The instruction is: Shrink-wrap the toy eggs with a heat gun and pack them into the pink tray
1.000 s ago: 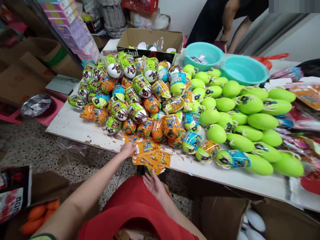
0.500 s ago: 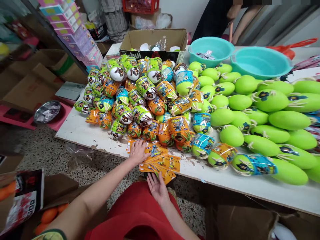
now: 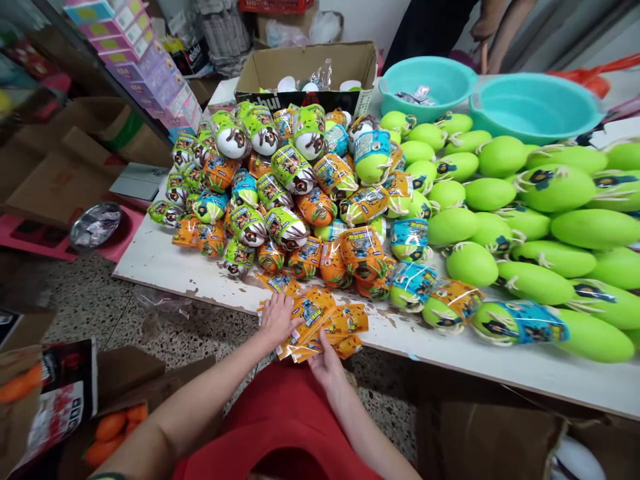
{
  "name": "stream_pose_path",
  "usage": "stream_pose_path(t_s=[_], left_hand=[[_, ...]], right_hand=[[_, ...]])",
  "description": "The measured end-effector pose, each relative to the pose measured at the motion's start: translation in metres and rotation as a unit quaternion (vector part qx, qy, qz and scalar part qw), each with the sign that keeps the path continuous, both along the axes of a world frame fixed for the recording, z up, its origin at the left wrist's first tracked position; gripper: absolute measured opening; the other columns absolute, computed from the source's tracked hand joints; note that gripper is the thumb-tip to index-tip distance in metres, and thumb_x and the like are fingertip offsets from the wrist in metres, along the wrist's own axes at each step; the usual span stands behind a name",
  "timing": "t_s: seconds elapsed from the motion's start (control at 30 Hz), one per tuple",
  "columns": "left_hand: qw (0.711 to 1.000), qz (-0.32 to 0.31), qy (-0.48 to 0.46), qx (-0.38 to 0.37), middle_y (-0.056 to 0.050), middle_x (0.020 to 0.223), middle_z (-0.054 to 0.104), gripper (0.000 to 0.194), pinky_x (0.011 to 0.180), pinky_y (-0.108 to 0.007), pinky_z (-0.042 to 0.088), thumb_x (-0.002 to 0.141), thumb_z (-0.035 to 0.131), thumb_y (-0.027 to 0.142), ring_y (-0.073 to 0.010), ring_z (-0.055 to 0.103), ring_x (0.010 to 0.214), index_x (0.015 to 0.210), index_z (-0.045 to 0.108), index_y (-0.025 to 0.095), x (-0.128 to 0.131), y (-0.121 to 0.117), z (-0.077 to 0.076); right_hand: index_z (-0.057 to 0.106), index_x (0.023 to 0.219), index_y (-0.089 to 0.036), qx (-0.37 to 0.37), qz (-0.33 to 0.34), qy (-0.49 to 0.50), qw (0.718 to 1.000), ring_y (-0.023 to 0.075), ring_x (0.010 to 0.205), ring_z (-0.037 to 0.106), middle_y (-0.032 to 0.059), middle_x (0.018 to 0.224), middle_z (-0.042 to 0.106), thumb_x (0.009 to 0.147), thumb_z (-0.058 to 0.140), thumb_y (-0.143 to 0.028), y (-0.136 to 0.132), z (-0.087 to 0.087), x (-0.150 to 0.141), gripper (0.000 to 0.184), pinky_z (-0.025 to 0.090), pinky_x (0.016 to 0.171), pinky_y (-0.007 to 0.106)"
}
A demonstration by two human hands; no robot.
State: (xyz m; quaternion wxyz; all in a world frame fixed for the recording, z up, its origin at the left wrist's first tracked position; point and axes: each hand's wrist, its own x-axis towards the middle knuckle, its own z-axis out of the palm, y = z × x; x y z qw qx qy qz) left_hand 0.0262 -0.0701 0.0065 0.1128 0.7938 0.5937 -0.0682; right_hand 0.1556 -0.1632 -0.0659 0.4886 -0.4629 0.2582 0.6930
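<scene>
Flat orange printed plastic sleeves lie in a loose pile at the table's front edge. My left hand rests on the left side of the pile, palm down with its fingers stretched out over the sleeves. At the pile's front edge, my right hand holds some sleeves, thumb on top and its other fingers hidden underneath. Just behind both hands is a heap of toy eggs in green, orange and blue printed sleeves. An orange-sleeved egg stands close to the pile.
Rows of bare green eggs cover the table's right side. Two turquoise basins and a cardboard box stand behind. Stacked small boxes rise at the left. Across the table is another person's hand.
My right hand has gone from palm up below the edge to gripping the sleeves. The sleeves have shifted and fanned differently under my left hand. The view has tilted slightly.
</scene>
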Motion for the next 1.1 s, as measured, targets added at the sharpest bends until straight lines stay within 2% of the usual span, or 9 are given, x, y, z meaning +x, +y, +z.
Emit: stream_pose_path(t_s=[0.07,0.17,0.3,0.43,0.6,0.7,0.87,1.0,1.1], left_hand=[[1.000,-0.020,-0.011,-0.001,-0.012,0.119,0.063,0.042,0.090,-0.046,0.049,0.087,0.063,0.044,-0.0293,0.058,0.109,0.116,0.060,0.015,-0.003,0.011,0.000],[0.998,-0.052,-0.019,0.004,-0.009,0.136,0.055,0.037,0.096,-0.049,0.048,0.093,0.059,0.032,-0.0268,0.056,0.118,0.128,0.055,0.021,-0.011,0.039,-0.003],[0.997,-0.074,0.000,0.006,-0.010,0.136,0.055,0.037,0.097,-0.052,0.049,0.092,0.061,0.029,-0.0277,0.057,0.118,0.127,0.056,0.020,-0.021,0.063,-0.006],[0.996,-0.086,0.023,-0.001,-0.009,0.130,0.059,0.033,0.095,-0.051,0.050,0.092,0.061,0.030,-0.0264,0.060,0.114,0.122,0.059,0.018,-0.029,0.061,-0.004],[0.993,-0.107,0.045,-0.011,-0.009,0.128,0.060,0.033,0.093,-0.049,0.051,0.093,0.060,0.030,-0.0251,0.061,0.110,0.124,0.058,0.020,-0.033,0.062,0.000],[0.989,-0.136,0.049,-0.011,-0.009,0.129,0.060,0.029,0.094,-0.049,0.051,0.092,0.060,0.029,-0.0255,0.060,0.112,0.120,0.060,0.019,-0.033,0.065,0.001],[0.979,-0.199,0.032,-0.018,-0.009,0.135,0.056,0.034,0.094,-0.049,0.051,0.092,0.061,0.027,-0.0266,0.058,0.116,0.125,0.057,0.020,-0.033,0.070,0.004],[0.982,-0.185,0.046,-0.013,-0.009,0.126,0.061,0.032,0.092,-0.049,0.052,0.093,0.060,0.029,-0.0249,0.062,0.109,0.122,0.059,0.019,-0.032,0.073,0.003],[0.983,-0.175,0.053,-0.012,-0.009,0.126,0.062,0.030,0.093,-0.049,0.051,0.092,0.061,0.030,-0.0250,0.062,0.110,0.119,0.060,0.018,-0.031,0.071,0.001]], right_hand=[[0.066,0.107,-0.022,-0.007,-0.003,-0.012,1.000,0.0285,0.108,0.066,0.0057,0.105,0.074,0.062,0.084,-0.033,0.000,0.002,-0.001,0.050,0.055,0.092,0.047],[0.064,0.108,-0.024,-0.010,0.003,-0.027,1.000,0.0292,0.107,0.066,0.0036,0.104,0.074,0.058,0.085,-0.030,0.000,0.006,-0.001,0.055,0.055,0.091,0.049],[0.065,0.105,-0.023,0.005,0.008,-0.039,0.999,0.0267,0.101,0.068,0.0023,0.102,0.075,0.058,0.086,-0.028,-0.002,0.012,0.003,0.052,0.056,0.091,0.047],[0.065,0.106,-0.024,0.025,-0.004,-0.066,0.997,0.0246,0.099,0.069,-0.0003,0.098,0.076,0.056,0.088,-0.022,-0.006,0.018,0.013,0.055,0.057,0.090,0.043],[0.065,0.106,-0.022,0.030,-0.005,-0.107,0.994,0.0263,0.099,0.069,0.0007,0.097,0.076,0.054,0.088,-0.020,-0.004,0.020,0.014,0.057,0.058,0.089,0.044],[0.066,0.101,-0.020,0.003,-0.017,-0.111,0.994,0.0250,0.096,0.070,0.0007,0.096,0.076,0.050,0.089,-0.015,-0.002,0.017,0.009,0.056,0.057,0.091,0.041],[0.068,0.096,-0.018,0.032,0.022,-0.110,0.993,0.0266,0.090,0.071,0.0034,0.092,0.076,0.051,0.087,-0.015,-0.014,0.013,0.021,0.050,0.058,0.088,0.042],[0.068,0.096,-0.017,0.039,0.044,-0.070,0.996,0.0274,0.088,0.072,0.0052,0.090,0.076,0.056,0.084,-0.019,-0.023,0.012,0.039,0.043,0.058,0.088,0.045],[0.068,0.100,-0.017,0.046,0.039,-0.050,0.997,0.0281,0.093,0.071,0.0061,0.097,0.076,0.061,0.083,-0.024,-0.021,0.011,0.040,0.043,0.056,0.090,0.046]])
